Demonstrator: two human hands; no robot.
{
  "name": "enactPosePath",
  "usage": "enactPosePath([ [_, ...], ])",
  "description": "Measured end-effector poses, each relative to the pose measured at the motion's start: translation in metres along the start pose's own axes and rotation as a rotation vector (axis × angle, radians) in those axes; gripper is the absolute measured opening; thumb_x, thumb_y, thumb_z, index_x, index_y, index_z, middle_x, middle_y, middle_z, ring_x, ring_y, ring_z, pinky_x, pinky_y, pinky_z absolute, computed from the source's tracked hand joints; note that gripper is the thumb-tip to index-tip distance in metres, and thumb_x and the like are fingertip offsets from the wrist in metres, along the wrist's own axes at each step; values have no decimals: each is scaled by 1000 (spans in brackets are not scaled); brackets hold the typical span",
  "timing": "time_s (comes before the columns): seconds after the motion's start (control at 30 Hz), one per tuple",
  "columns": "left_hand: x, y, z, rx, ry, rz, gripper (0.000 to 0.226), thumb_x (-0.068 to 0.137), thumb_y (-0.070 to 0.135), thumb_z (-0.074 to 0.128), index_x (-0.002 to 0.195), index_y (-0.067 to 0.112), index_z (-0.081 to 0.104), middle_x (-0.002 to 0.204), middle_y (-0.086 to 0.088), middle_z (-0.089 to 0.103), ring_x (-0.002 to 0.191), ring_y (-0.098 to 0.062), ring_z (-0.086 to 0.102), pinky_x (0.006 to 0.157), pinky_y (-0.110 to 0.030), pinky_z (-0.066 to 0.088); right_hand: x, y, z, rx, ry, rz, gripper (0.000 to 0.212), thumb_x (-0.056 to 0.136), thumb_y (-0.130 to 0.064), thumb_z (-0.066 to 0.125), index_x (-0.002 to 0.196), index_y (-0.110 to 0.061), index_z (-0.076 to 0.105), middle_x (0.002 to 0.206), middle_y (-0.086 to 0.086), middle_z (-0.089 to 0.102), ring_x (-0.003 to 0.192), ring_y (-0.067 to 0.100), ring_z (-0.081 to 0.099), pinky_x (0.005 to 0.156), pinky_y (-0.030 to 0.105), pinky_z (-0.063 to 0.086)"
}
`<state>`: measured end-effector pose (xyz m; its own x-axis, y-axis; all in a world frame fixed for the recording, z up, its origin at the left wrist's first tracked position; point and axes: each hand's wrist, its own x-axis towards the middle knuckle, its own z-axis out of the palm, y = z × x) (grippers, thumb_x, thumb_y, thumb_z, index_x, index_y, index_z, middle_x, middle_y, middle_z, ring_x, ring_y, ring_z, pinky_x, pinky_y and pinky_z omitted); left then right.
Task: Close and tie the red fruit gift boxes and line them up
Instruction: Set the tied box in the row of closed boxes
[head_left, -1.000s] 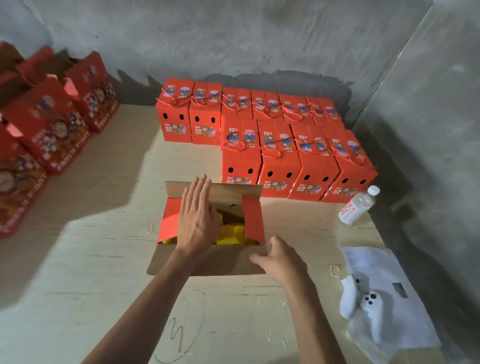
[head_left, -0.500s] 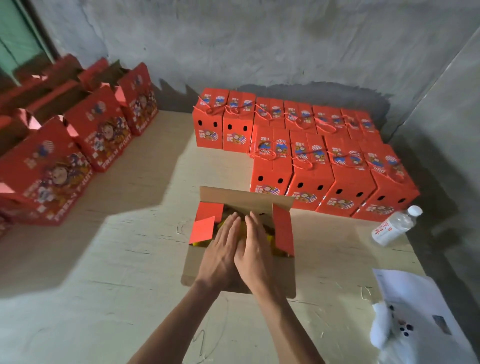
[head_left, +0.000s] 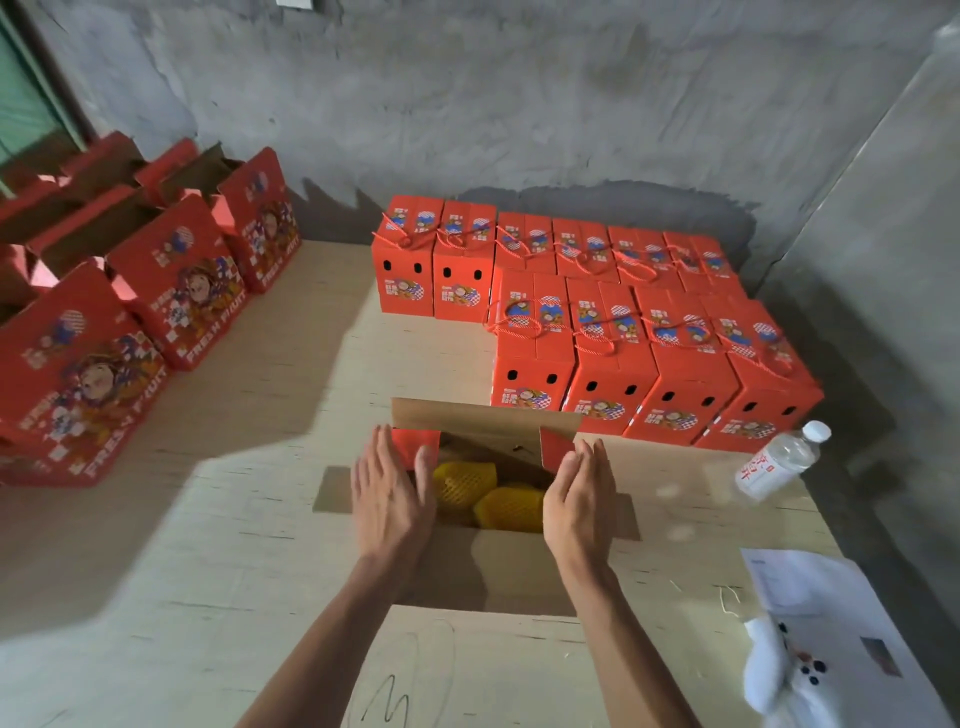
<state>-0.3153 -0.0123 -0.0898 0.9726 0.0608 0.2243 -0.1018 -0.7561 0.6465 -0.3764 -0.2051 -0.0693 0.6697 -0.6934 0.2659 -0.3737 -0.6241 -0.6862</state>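
Over the cardboard box (head_left: 519, 566), netted yellow fruit (head_left: 462, 483).

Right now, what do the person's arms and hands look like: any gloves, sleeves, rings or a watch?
Both are bare. The left hand and the right hand wear no gloves, and no ring shows on the fingers in view. Both forearms are uncovered from wrist to the frame's lower edge: no sleeve, watch or bracelet shows. The picture is slightly blurred, so very small marks cannot be told.
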Motion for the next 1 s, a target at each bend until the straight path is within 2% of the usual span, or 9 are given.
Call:
enactPosePath([
  [0.1,9,-13,3,-6,-128,-186,75,100,65,28,154,12,28,150,-17,47,132,-36,50,108,-48,41,6,1,1,-72,-66,47,48,109,-34,32,147,-10,50,146,15,57,124,34,61,99,49,54],
  [0.2,13,-18,3,81,-253,-135,76,91,77,38,140,19,34,129,-12,59,113,-35,60,88,-45,51,4,7,5,-260,-169,-23,50,109,-32,33,154,-10,40,148,11,56,121,32,64,97,43,54],
  [0.33,18,-19,5,131,-295,-161,73,84,77,55,128,23,34,117,-10,61,100,-33,63,76,-40,47,7,11,9,-407,-254,-51,57,108,-31,37,160,-11,23,145,8,56,115,25,65,90,38,56],
  [0.5,17,-21,5,107,-282,-167,74,79,78,61,122,23,35,114,-9,61,101,-35,63,76,-39,45,11,10,15,-451,-281,-13,61,107,-30,41,161,-11,18,140,10,57,113,28,63,90,41,53],
  [0.6,18,-21,4,103,-295,-152,73,78,75,66,118,24,34,115,-5,59,103,-35,62,73,-37,40,9,13,16,-450,-287,-15,64,107,-40,37,161,-13,17,140,10,57,113,28,63,92,42,53],
  [0.73,15,-20,4,24,-234,-168,47,94,66,47,114,24,40,114,-12,63,102,-37,61,78,-42,44,9,20,16,-433,-315,-20,83,100,-61,43,161,-14,13,140,11,55,116,27,61,95,41,53],
  [0.8,14,-21,4,-12,-213,-175,42,99,62,36,114,23,43,115,-15,64,101,-38,61,80,-44,44,9,19,15,-422,-331,-17,94,95,-70,47,161,-13,11,141,11,54,118,27,60,96,41,53],
  [0.9,14,-19,3,-23,-212,-162,52,99,65,32,126,22,44,120,-17,63,104,-39,61,84,-46,48,11,20,16,-450,-337,-24,110,87,-81,47,162,-12,7,143,11,52,119,28,59,94,41,54],
  [1.0,13,-16,-2,41,-241,-65,73,95,73,34,152,28,29,134,-14,57,113,-38,60,90,-46,51,16,23,18,-485,-369,-54,111,86,-88,28,162,-11,1,142,14,49,113,31,61,89,44,56],
])
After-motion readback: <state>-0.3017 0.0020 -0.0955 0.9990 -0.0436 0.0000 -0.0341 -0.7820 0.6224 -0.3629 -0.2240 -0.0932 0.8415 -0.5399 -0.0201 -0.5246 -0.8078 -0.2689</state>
